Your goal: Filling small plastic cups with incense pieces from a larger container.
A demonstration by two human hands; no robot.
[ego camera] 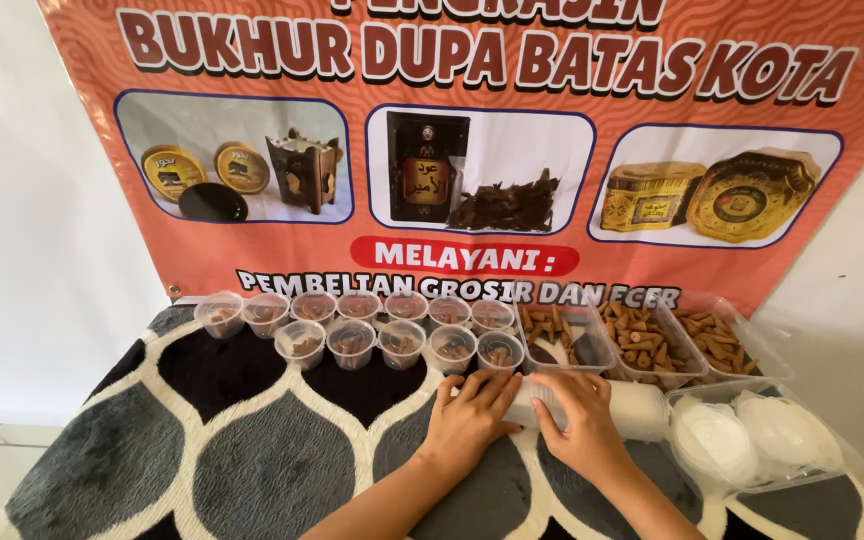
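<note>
My left hand (469, 415) and my right hand (580, 420) both rest on a sleeve of stacked clear plastic cups (624, 405) lying on its side on the rug. The left hand presses its left end and the right hand grips the middle. Just beyond my fingers stand two rows of small clear cups (352, 342), each holding brown incense cones.
Three clear rectangular tubs of brown cones (642, 340) stand at the back right. A clear bag of white lids (752, 435) lies at the right. A black, grey and white patterned rug (252, 440) covers the surface. An orange banner (472, 150) hangs behind.
</note>
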